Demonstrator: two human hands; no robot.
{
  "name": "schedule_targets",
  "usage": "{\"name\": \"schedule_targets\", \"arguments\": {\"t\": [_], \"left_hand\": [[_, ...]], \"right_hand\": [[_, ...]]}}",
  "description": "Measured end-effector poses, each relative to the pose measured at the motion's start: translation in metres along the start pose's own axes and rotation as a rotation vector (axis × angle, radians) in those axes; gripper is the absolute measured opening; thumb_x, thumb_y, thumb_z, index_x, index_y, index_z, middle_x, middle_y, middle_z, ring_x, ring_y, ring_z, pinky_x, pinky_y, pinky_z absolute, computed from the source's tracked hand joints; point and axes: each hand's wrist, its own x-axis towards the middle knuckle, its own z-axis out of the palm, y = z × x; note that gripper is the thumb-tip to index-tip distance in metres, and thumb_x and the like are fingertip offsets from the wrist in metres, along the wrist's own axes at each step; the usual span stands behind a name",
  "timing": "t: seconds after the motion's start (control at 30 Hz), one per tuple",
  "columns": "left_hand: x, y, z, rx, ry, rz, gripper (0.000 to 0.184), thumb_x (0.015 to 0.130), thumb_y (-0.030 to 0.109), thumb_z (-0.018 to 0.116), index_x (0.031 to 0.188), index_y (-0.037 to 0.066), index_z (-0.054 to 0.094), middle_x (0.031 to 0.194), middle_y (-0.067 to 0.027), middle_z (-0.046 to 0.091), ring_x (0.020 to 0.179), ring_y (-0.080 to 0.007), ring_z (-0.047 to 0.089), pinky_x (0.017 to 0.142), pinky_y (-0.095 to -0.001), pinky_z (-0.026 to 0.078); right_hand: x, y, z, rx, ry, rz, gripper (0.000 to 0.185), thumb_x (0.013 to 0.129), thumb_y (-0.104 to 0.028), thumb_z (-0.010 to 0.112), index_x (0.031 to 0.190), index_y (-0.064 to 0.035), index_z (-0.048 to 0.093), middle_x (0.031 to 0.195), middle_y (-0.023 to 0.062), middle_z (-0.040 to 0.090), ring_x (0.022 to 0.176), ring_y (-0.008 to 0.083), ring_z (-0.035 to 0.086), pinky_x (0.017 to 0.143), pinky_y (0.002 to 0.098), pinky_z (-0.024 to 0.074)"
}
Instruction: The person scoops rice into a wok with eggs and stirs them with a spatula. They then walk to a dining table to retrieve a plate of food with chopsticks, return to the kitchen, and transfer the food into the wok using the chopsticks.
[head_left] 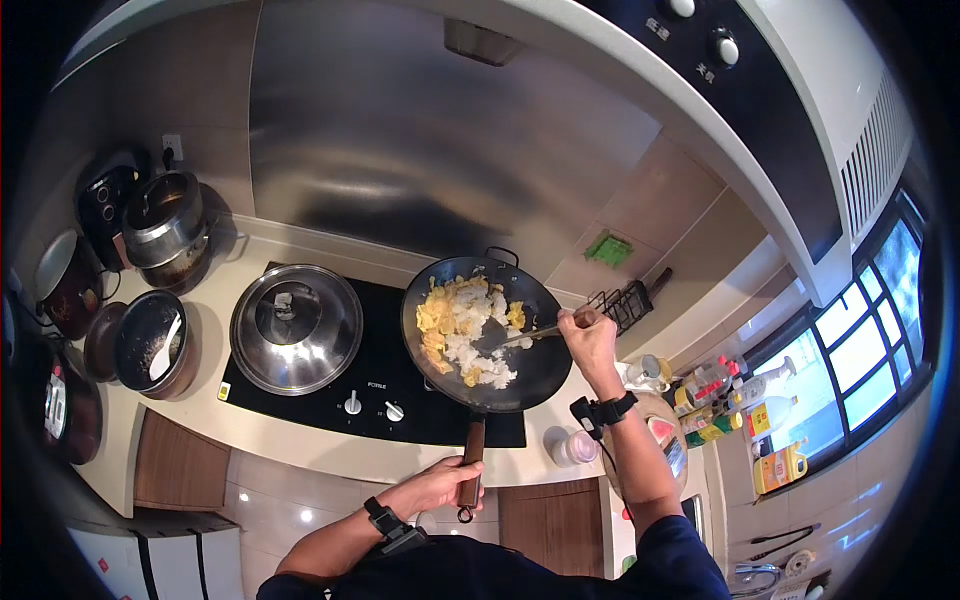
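A dark wok [540, 370] rests over the right side of the black cooktop [385, 300]. Its wooden handle [475, 445] points toward me, and my left hand [445, 485] is wrapped round it. Inside the wok lie white rice [465, 300] and yellow scrambled egg [432, 318], partly mixed and mostly toward the left. My right hand [592, 345] grips the wooden end of a metal spatula [540, 334], coming in from the right. The spatula's blade is in among the rice near the middle of the wok.
Left of the wok sits a lidded pan [296, 330]. A dark pot [145, 335] with a white rice spoon [165, 348] stands farther left. A jar [575, 448] and a round cutting board [650, 420] are at my right, with several bottles [712, 390] by the window. The range hood [760, 100] overhangs the upper right.
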Motion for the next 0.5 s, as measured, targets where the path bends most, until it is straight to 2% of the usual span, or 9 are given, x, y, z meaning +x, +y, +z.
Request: {"name": "schedule_targets", "arguments": {"t": [0.03,0.07,0.17,0.23,0.3,0.33,0.37,0.47,0.5], "left_hand": [[-0.001,0.0,0.002,0.003,0.024,0.004,0.02,0.098,0.027,0.049,0.103,0.007,0.046,0.085,-0.0123,0.061,0.072,-0.0288,0.065,0.062,-0.0462,0.057],[-0.001,0.0,0.001,0.004,0.023,0.004,0.02,0.098,0.027,0.049,0.103,0.007,0.046,0.085,-0.0123,0.061,0.072,-0.0288,0.065,0.062,-0.0462,0.057],[0.0,-0.002,-0.001,-0.007,0.021,-0.012,0.02,0.098,0.027,0.049,0.103,0.008,0.047,0.085,-0.0123,0.061,0.072,-0.029,0.065,0.061,-0.0459,0.056],[-0.002,0.001,0.001,0.035,0.021,-0.013,0.026,0.095,0.03,0.054,0.103,0.007,0.046,0.084,-0.0097,0.059,0.071,-0.0253,0.064,0.064,-0.043,0.056],[-0.002,0.0,0.0,0.023,0.014,-0.005,0.026,0.095,0.03,0.054,0.103,0.007,0.045,0.084,-0.0098,0.059,0.071,-0.0256,0.065,0.063,-0.0426,0.056],[-0.003,-0.001,0.0,0.013,0.005,0.002,0.025,0.095,0.03,0.053,0.104,0.007,0.045,0.084,-0.0099,0.059,0.07,-0.0258,0.065,0.062,-0.0423,0.057],[-0.003,-0.002,0.0,0.013,0.007,-0.002,0.025,0.095,0.03,0.053,0.104,0.007,0.045,0.084,-0.0099,0.059,0.07,-0.0258,0.065,0.062,-0.0423,0.057],[-0.003,0.0,0.002,0.042,0.018,-0.001,0.025,0.096,0.029,0.053,0.103,0.007,0.045,0.084,-0.0097,0.059,0.069,-0.026,0.065,0.06,-0.0413,0.057],[-0.003,-0.001,0.002,0.047,0.048,-0.003,0.023,0.096,0.028,0.052,0.103,0.007,0.046,0.083,-0.0105,0.06,0.069,-0.0266,0.065,0.059,-0.042,0.056]], "right_hand": [[-0.001,-0.001,-0.002,0.155,-0.117,0.016,0.026,0.078,-0.023,0.068,0.076,0.0031,0.068,0.054,0.0112,0.061,0.049,0.0161,0.056,0.054,0.0313,0.0472],[-0.001,-0.003,-0.005,0.154,-0.115,0.016,0.026,0.078,-0.023,0.068,0.076,0.0031,0.068,0.054,0.0112,0.061,0.049,0.0161,0.056,0.054,0.0313,0.0472],[0.004,-0.012,-0.02,0.17,-0.333,0.185,0.022,0.08,-0.018,0.062,0.08,0.0029,0.07,0.053,0.0081,0.06,0.049,0.0115,0.054,0.05,0.0292,0.0457],[0.012,-0.021,-0.034,0.14,-0.295,0.163,0.021,0.078,-0.015,0.061,0.081,0.0039,0.07,0.053,0.0103,0.06,0.049,0.0117,0.055,0.051,0.0304,0.0466],[0.019,-0.033,-0.053,-0.037,-0.17,-0.03,0.021,0.075,-0.014,0.061,0.081,0.0056,0.068,0.054,0.0158,0.059,0.05,0.0126,0.058,0.052,0.0309,0.0473],[0.024,-0.045,-0.062,-0.07,-0.208,-0.009,0.02,0.072,-0.014,0.061,0.079,0.0042,0.067,0.059,0.0208,0.059,0.053,0.022,0.063,0.055,0.0327,0.0488],[0.027,-0.052,-0.065,-0.069,-0.209,-0.005,0.02,0.072,-0.014,0.061,0.079,0.0042,0.067,0.059,0.0208,0.059,0.053,0.022,0.063,0.055,0.0327,0.0488],[0.036,-0.057,-0.062,-0.3,-0.24,-0.051,0.018,0.07,-0.018,0.061,0.073,-0.0008,0.066,0.071,0.0215,0.062,0.066,0.0386,0.061,0.063,0.0382,0.0509],[0.036,-0.054,-0.057,-0.298,-0.239,-0.052,0.018,0.07,-0.018,0.061,0.073,-0.0008,0.066,0.071,0.0215,0.062,0.066,0.0386,0.061,0.063,0.0382,0.0509]]}}
